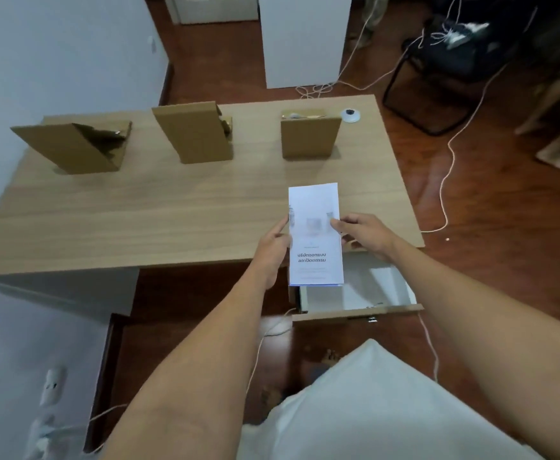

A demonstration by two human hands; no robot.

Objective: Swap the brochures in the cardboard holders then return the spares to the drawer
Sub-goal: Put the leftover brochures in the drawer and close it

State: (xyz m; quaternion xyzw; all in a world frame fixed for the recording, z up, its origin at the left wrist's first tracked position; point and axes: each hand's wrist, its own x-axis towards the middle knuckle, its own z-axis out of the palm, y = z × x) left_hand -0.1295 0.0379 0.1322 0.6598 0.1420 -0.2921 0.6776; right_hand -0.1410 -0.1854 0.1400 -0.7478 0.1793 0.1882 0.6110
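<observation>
While above the open drawer (pixel 355 290), brochure (pixel 315 234) between both hands' grip.

**White paper against pale wood grain**

White folded paper brochure (pixel 315 234), dark printed lettering low down, faint grey pictures mid-page. Light oak-grain wooden desk top (pixel 139 207). Three plain brown cardboard holders (pixel 194 132). White drawer interior (pixel 365 287). Glossy reddish-brown plank floor (pixel 504 210).

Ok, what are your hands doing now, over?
Both hands hold white folded paper brochure above open wooden drawer. Three brown cardboard holders ahead. Nothing blocking.
</observation>
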